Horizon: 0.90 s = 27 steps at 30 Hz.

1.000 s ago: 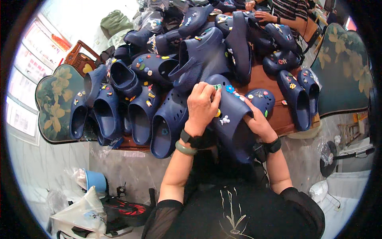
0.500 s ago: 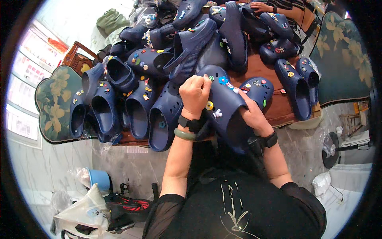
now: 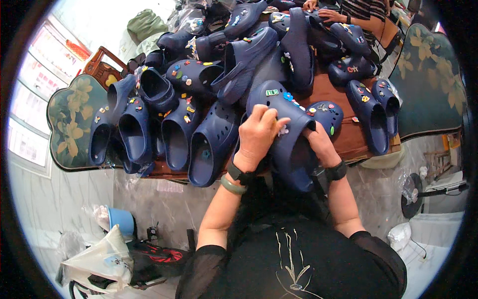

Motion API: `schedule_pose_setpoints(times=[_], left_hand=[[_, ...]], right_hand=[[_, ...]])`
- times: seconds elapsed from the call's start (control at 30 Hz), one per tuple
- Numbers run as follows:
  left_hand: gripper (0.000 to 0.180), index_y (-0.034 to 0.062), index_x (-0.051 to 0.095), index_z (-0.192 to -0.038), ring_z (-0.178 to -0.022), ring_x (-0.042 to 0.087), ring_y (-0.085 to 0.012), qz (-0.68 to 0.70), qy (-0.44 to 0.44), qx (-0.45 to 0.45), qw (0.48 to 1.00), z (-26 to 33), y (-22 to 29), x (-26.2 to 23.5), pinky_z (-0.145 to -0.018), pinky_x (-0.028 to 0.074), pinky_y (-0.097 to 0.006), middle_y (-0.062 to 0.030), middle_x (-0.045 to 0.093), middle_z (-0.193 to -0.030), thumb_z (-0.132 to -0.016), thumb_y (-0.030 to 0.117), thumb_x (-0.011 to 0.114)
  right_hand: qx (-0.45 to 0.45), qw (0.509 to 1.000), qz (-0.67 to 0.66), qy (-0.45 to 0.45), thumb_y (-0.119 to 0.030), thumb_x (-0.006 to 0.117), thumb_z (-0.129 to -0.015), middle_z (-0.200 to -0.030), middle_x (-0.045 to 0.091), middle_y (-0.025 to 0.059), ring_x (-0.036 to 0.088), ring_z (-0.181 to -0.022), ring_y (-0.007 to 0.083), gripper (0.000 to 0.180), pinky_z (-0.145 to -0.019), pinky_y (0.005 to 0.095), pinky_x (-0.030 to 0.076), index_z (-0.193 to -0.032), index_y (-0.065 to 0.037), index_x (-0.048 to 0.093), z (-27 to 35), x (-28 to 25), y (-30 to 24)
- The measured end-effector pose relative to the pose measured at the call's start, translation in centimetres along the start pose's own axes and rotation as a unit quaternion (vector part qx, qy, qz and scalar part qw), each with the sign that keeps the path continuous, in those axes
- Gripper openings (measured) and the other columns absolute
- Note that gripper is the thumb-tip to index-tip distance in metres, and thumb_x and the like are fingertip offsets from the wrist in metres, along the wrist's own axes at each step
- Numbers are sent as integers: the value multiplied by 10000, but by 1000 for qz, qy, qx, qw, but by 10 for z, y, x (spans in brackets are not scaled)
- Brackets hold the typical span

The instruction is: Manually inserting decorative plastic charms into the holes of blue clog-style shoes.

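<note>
A large navy clog (image 3: 286,149) with colourful charms on its upper is tilted at the table's near edge, its opening toward me. My right hand (image 3: 321,144) reaches into that opening and grips the upper, with most fingers hidden inside. My left hand (image 3: 259,135) is curled against the clog's left side, thumb and fingers closing round a round yellow charm (image 3: 274,120) that is mostly covered. A white charm (image 3: 283,130) sits just beside the thumb. Blue and other small charms (image 3: 289,97) run along the top. Behind my right hand lies another charm-covered navy clog (image 3: 326,117).
Many navy clogs crowd the brown table (image 3: 343,97), several in a row on the left (image 3: 209,149) and a pair on the right (image 3: 371,114). Another person's hand (image 3: 329,15) works at the far side. A blue bucket (image 3: 121,222) and a fan (image 3: 412,195) stand on the floor.
My left hand has gone from a raised fist near the clog's toe down to its side. My right hand has slid from the upper's outside into the opening.
</note>
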<state>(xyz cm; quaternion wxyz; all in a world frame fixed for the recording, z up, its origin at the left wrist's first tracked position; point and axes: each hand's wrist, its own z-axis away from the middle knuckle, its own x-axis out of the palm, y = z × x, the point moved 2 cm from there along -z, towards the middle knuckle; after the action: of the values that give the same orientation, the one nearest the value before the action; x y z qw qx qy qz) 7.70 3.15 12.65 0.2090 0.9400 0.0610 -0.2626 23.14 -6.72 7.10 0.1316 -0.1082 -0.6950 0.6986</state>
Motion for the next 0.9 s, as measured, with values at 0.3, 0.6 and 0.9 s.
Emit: schedule_pose_setpoints(times=[0.3,0.6,0.9], left_hand=[[302,85,500,-801,-661,603,-297,-33,-40,34,998,4,-8,1,-531,512,-367,-95,519,-790,-794,252,752],[343,69,544,-756,-599,613,-330,-43,-50,-1,998,-8,-13,4,-499,516,-401,-139,560,-778,-826,366,701],[220,61,503,-673,-535,553,-322,109,38,5,993,9,-19,1,-486,464,-398,-120,511,-663,-810,100,671]], right_hand=[[52,997,19,57,-59,506,-901,-1135,618,57,550,-1036,160,345,-939,293,422,-1231,21,568,2,-1,3],[43,998,-15,42,-99,459,-932,-1115,618,34,555,-991,127,308,-878,269,440,-1182,15,596,6,2,-3],[57,997,-37,35,-96,502,-906,-1116,606,47,536,-1018,146,308,-895,280,421,-1181,11,589,8,0,3]])
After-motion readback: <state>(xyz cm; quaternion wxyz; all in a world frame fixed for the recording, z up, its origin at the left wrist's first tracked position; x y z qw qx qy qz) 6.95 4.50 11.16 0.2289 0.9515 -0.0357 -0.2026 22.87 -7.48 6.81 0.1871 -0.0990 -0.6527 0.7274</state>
